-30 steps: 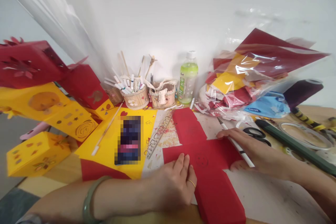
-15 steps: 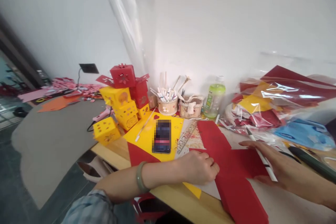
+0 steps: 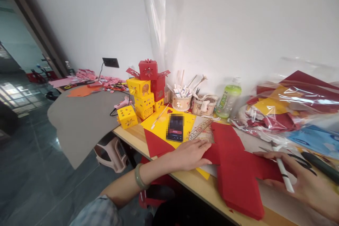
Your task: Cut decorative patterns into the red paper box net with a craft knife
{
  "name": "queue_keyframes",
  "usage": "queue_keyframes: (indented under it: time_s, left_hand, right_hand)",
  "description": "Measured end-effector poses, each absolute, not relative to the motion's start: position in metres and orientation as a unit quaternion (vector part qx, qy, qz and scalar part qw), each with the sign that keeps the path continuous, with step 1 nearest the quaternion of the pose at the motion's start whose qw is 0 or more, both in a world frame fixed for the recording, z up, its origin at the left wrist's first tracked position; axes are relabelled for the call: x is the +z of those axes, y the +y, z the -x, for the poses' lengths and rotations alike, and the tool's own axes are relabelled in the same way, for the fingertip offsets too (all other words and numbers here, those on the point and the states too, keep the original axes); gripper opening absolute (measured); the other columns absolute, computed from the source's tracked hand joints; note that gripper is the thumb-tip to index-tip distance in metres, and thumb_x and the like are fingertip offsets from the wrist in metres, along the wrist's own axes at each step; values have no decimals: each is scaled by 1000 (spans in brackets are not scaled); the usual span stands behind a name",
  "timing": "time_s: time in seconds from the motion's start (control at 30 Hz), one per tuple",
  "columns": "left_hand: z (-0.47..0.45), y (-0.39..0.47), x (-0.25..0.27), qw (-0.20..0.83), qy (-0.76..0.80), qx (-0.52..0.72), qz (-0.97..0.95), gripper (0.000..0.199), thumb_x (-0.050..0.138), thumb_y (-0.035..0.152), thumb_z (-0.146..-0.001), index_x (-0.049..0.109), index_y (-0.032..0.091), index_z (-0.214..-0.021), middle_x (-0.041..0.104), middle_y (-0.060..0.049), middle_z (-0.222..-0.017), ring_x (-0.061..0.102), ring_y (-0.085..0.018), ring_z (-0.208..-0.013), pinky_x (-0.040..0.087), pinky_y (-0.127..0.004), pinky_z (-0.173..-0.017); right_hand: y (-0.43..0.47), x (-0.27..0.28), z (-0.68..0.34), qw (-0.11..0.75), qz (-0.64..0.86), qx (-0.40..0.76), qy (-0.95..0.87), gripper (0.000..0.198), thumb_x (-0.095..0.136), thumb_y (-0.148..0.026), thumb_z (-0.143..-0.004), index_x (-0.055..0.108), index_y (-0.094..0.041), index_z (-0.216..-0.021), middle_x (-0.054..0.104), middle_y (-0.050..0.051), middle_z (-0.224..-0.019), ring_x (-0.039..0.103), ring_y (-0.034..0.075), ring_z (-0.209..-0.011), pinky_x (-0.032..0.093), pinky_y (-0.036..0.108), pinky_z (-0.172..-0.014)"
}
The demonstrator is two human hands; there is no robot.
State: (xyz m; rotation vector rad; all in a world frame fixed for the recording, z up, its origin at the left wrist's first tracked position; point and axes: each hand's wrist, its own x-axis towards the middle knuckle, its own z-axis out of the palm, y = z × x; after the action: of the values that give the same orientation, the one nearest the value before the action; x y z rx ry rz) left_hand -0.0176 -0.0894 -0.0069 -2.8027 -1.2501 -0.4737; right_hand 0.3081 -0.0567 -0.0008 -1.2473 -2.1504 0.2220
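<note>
A red cross-shaped cut-out of card (image 3: 234, 169) lies with creased panels in front of me, its lower end near the table's front edge. My left hand (image 3: 192, 154) pinches its left flap between thumb and fingers, and a green bangle (image 3: 140, 176) circles that wrist. On the other side my right hand (image 3: 296, 173) grips the right flap, thumb below and fingers above. A white pen (image 3: 284, 173) is tucked across the same hand. Scissors (image 3: 302, 162) lie partly hidden behind it.
A phone (image 3: 174, 128) rests on yellow paper (image 3: 156, 123). Behind are yellow and red cut-out boxes (image 3: 144, 104), a pen basket (image 3: 182, 103), a second basket (image 3: 203, 106) and a green bottle (image 3: 229, 99). Plastic-wrapped paper (image 3: 288, 102) fills the right; a grey table (image 3: 82, 116) stands left.
My view has swung left. My left hand has gone from a loose fist on the card to a pinch on its left flap. My right hand still holds the right flap and pen.
</note>
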Motion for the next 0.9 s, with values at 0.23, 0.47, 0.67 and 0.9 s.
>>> queue_keyframes:
  time_s: [0.23, 0.47, 0.67, 0.9]
  left_hand:
    - [20, -93, -2, -55, -414, -137, 898, 67, 55, 50, -86, 34, 12, -138, 42, -11, -140, 37, -23, -131, 32, -32, -107]
    - [16, -87, -1, -87, -444, -173, 875, 73, 67, 34, -81, 28, 17, -141, 40, -10, -141, 35, -27, -129, 34, -40, -106]
    - [13, -82, -6, -63, -445, -214, 867, 74, 65, 23, -80, 25, 19, -142, 40, -9, -140, 31, -26, -130, 30, -43, -109]
    - [12, -82, -9, -37, -443, -248, 861, 69, 60, 23, -84, 23, 23, -142, 36, -7, -143, 28, -25, -132, 22, -46, -112]
  right_hand:
    - [-62, -5, -303, 278, 420, 93, -859, 41, 68, -42, -70, 45, -31, -103, 68, 10, -107, 68, 29, -93, 55, 37, -75]
    - [-73, 2, -298, 284, 433, 81, -852, 38, 67, -41, -71, 45, -27, -100, 62, 13, -114, 63, 29, -101, 49, 40, -85]
    - [-76, 5, -296, 291, 423, 48, -857, 34, 66, -36, -73, 45, -28, -99, 60, 11, -117, 55, 29, -105, 46, 45, -88]
    - [-81, 10, -295, 298, 429, 35, -852, 36, 66, -31, -73, 45, -28, -102, 57, 11, -121, 48, 31, -114, 40, 49, -95]
